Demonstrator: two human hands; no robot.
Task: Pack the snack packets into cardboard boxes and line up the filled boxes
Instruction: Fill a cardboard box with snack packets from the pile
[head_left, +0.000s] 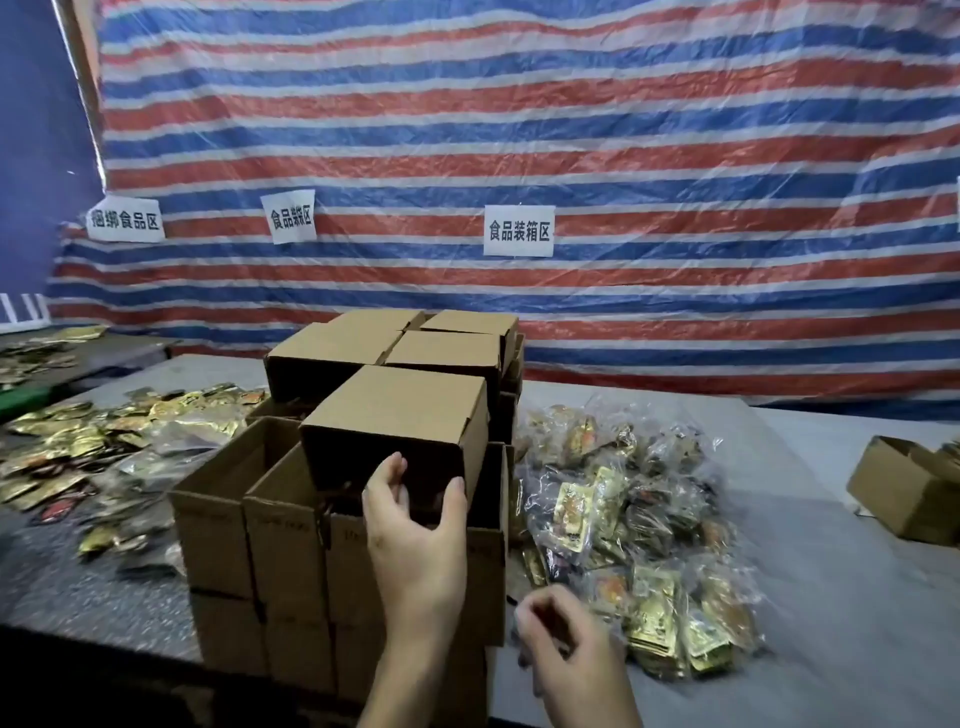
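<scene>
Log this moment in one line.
left hand holds closed box atop open boxes | right hand blurred, grip unclear, beside bagged packets

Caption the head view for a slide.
Left hand grips a cardboard box above open boxes; right hand blurred beside bagged snack packets.

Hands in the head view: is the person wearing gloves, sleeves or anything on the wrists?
No. The left hand and right hand are bare, no gloves; both forearms are uncovered to the frame's edge, with no sleeve, watch or band showing. The right hand is blurred, so rings cannot be ruled out.
</scene>
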